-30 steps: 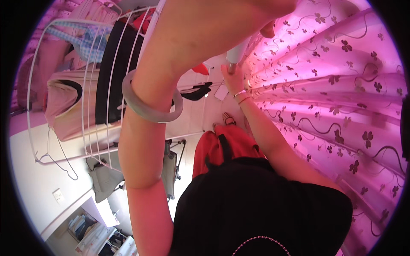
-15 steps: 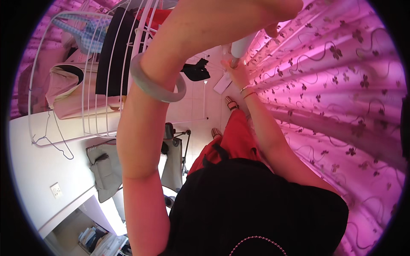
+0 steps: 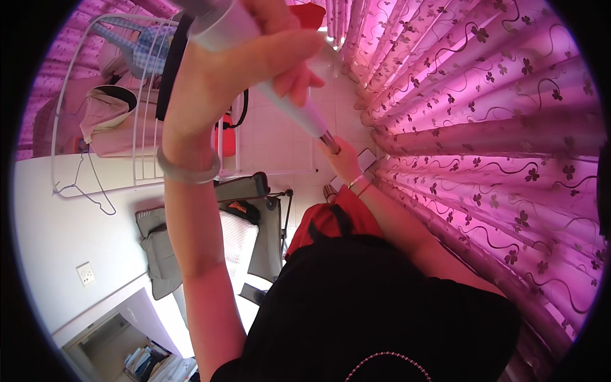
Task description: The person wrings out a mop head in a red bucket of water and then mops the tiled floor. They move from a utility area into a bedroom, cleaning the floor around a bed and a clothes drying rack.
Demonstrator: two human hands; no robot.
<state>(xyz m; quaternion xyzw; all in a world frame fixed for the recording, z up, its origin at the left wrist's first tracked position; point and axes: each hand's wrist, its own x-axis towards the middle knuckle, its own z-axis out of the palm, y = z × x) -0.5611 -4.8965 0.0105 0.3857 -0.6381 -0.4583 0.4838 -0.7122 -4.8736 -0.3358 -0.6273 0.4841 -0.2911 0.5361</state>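
A thick white pole (image 3: 304,118) with a grey upper end and a short bare metal length at its lower end slants across the top of the view. My left hand (image 3: 254,57) is wrapped round its upper part, thumb lying across the front, with a pale bangle on the wrist. Lower down, my right hand (image 3: 345,160) grips the metal length; thin bracelets circle that wrist. What the pole belongs to does not show, since its upper end runs out of the picture.
Pink patterned curtains (image 3: 471,127) hang along the right. At left stands a white wire rack (image 3: 57,127) with clothes and a wire hanger (image 3: 83,191). A folding chair (image 3: 267,235) with grey fabric stands below it. A pale flat rectangle (image 3: 366,159) lies near my right wrist.
My left hand has swung left and somewhat down, tilting the pole toward the upper left. My right hand sits slightly lower, still on the metal end. The whole view has shifted a little.
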